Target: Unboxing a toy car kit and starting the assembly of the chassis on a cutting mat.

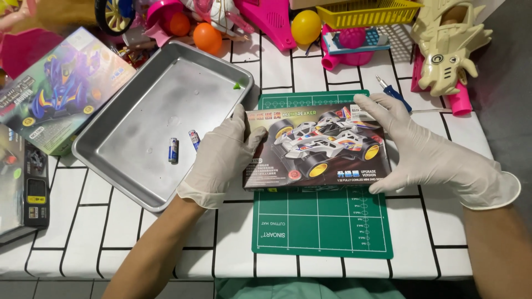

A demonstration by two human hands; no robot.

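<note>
Both my hands wear white gloves and grip a flat toy car kit box (pixel 316 147) with a race car picture on its lid. My left hand (pixel 221 158) clasps the box's left end and my right hand (pixel 421 149) clasps its right end. The box rests on or just above a green cutting mat (pixel 321 221). To the left lies a silver metal tray (pixel 155 116) with two small batteries (pixel 183 145) in it.
A second kit box with a purple car picture (pixel 58 91) lies at the far left, a dark box (pixel 22 182) below it. A blue-handled screwdriver (pixel 394 94) lies beyond my right hand. Plastic toys, balls, a yellow basket (pixel 371 12) and a cream toy (pixel 446 47) crowd the back edge.
</note>
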